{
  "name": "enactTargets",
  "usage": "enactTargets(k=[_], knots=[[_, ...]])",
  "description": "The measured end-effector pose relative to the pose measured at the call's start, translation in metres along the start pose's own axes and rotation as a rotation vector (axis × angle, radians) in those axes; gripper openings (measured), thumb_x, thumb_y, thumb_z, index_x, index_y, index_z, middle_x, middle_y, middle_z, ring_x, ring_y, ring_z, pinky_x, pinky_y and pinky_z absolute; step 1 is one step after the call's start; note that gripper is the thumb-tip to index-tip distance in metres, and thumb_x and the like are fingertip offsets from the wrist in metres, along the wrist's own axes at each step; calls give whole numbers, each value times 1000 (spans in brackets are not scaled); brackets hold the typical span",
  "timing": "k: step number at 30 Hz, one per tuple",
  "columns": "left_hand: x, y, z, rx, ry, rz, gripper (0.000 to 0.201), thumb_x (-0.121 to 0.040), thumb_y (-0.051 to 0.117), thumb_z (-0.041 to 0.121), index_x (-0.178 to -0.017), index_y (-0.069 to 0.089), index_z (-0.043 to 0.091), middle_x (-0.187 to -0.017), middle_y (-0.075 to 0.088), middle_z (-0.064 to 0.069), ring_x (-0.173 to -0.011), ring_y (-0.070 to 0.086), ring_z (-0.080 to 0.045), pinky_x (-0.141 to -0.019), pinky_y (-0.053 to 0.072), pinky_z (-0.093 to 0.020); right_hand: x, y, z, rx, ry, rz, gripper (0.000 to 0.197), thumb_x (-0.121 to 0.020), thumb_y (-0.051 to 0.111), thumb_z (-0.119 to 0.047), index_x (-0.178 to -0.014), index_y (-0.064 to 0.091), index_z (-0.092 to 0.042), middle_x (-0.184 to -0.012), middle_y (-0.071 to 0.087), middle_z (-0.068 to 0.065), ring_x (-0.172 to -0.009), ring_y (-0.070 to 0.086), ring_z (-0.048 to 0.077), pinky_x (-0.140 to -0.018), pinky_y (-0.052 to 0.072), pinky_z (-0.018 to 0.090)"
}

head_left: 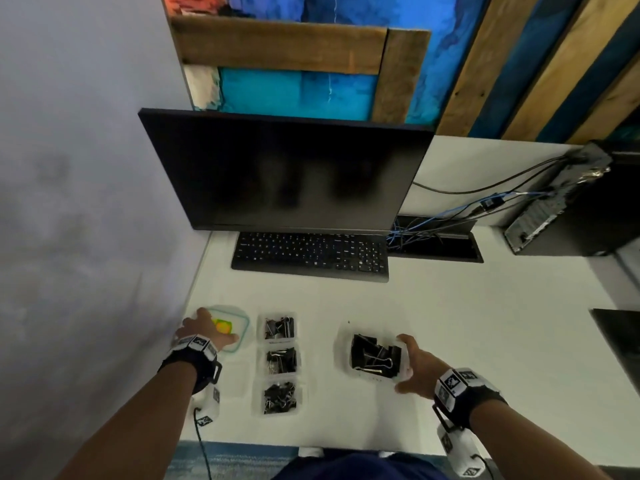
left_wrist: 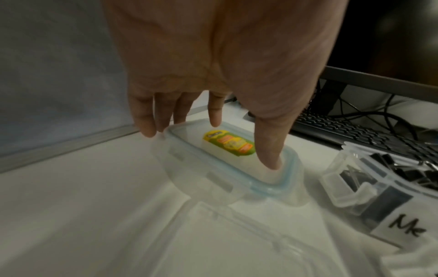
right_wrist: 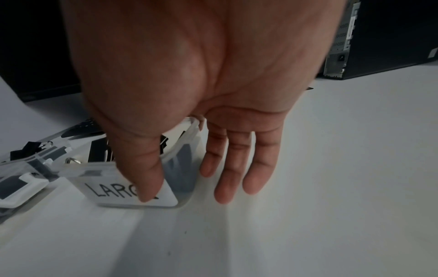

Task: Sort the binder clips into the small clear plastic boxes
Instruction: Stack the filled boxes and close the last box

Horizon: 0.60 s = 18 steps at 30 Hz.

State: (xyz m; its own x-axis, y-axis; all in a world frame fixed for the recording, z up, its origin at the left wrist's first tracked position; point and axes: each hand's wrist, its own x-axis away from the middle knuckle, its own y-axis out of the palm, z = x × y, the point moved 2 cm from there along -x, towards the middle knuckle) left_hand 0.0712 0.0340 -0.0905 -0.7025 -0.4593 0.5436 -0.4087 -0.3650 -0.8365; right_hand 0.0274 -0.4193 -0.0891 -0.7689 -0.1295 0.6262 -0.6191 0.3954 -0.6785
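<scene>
Three small clear boxes stand in a column, each holding black binder clips: far (head_left: 279, 328), middle (head_left: 281, 360) and near (head_left: 280, 396). The middle one (left_wrist: 369, 189) has a label starting "Me". To their right, a bigger clear box (head_left: 343, 344) labelled "LARGE" (right_wrist: 184, 150) holds large black clips (head_left: 374, 353). My right hand (head_left: 401, 363) holds this box at its right end. Its thumb (right_wrist: 142, 180) presses the label, and three fingers hang straight beside the box. My left hand (head_left: 216, 325) rests on a clear blue-rimmed lidded container (left_wrist: 279, 185), with the thumb (left_wrist: 270, 157) inside the rim and straight fingers at the far edge.
A flat clear lid (left_wrist: 249, 236) lies on the white desk in front of the lidded container. Behind the boxes are a black keyboard (head_left: 310, 256) and a dark monitor (head_left: 287, 171). A grey partition wall (head_left: 86, 202) runs close on the left. Cables and a computer tower (head_left: 561, 209) are at the far right.
</scene>
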Motion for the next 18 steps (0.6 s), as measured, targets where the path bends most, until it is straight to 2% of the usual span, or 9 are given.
enactTargets(k=[3, 5, 8, 11, 14, 16, 18], knots=[[0, -1, 3, 7, -26, 11, 128, -39, 84, 67, -140, 23, 15, -136, 38, -19, -127, 41, -38, -102, 42, -50, 0, 1, -1, 31, 26, 15, 109, -70, 82, -30, -150, 8, -26, -114, 65, 4, -99, 65, 21, -87, 51, 32], [1, 1, 5, 6, -59, -18, 138, -40, 86, 66, -146, 15, 12, -144, 28, -20, -134, 33, -38, -107, 38, -47, 0, 1, -2, 49, 38, 13, 110, -71, 82, -31, -151, 7, -25, -116, 64, 4, -102, 64, 22, -89, 50, 32], [3, 1, 9, -12, -80, -36, 137, -40, 85, 69, -145, 22, 9, -147, 22, -21, -137, 28, -36, -108, 35, -42, -1, -1, 0, 75, 45, 9, 110, -72, 82, -33, -151, 6, -27, -119, 63, 4, -105, 63, 23, -90, 49, 31], [5, -2, 10, 53, -80, 7, 132, -36, 88, 65, -139, 26, 9, -140, 27, -20, -129, 36, -37, -101, 41, -45, -2, -5, 2, 88, 36, 12, 110, -71, 82, -33, -151, 8, -28, -117, 63, 4, -104, 63, 22, -89, 50, 32], [8, -8, 13, 184, -44, 111, 117, -39, 93, 54, -127, 31, 7, -130, 36, -21, -117, 46, -40, -92, 45, -48, -2, -8, 2, 83, 23, 7, 109, -70, 83, -32, -151, 10, -28, -111, 62, 2, -99, 61, 20, -88, 49, 31], [9, -14, 20, 319, 13, 164, 98, -54, 92, 41, -122, 33, 3, -127, 43, -25, -114, 49, -44, -91, 45, -49, -3, -9, 1, 85, 11, -3, 108, -71, 84, -29, -151, 11, -26, -109, 62, 2, -97, 60, 20, -87, 48, 31], [11, -22, 29, 422, 56, 233, 72, -75, 80, 28, -123, 35, -3, -127, 47, -30, -115, 50, -46, -92, 44, -50, -4, -12, 0, 76, -6, -17, 108, -70, 84, -26, -151, 12, -24, -115, 64, 5, -104, 63, 23, -89, 49, 31]])
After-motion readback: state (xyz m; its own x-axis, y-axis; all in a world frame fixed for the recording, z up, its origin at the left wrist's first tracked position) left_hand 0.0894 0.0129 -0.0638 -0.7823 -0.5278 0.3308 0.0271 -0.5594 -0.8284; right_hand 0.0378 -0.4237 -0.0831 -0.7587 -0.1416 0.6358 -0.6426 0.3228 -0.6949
